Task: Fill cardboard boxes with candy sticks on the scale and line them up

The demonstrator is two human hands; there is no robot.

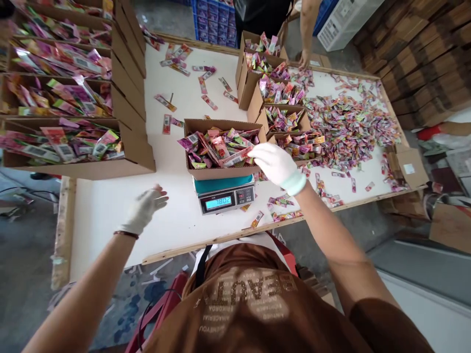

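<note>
A cardboard box (221, 174) heaped with small colourful candy packets (215, 144) sits on a digital scale (245, 195), whose lit display seems to read 7802. My right hand (272, 164), in a white glove, is at the box's right side, its fingers closed on the end of a reddish stick packet (235, 158) lying on the heap. Over the white table, left of the scale, my left hand (147, 210) is open, its fingers stretched out and nothing in them. Its glove leaves some fingertips bare.
Filled boxes (136, 147) stand in a row at the left. More filled boxes (253, 105) are right of centre, beside a wide spread of loose packets (342, 127). Across the table (176, 201), a co-worker's hand (304, 59) is near the packets. Stacked cartons (423, 63) line the right.
</note>
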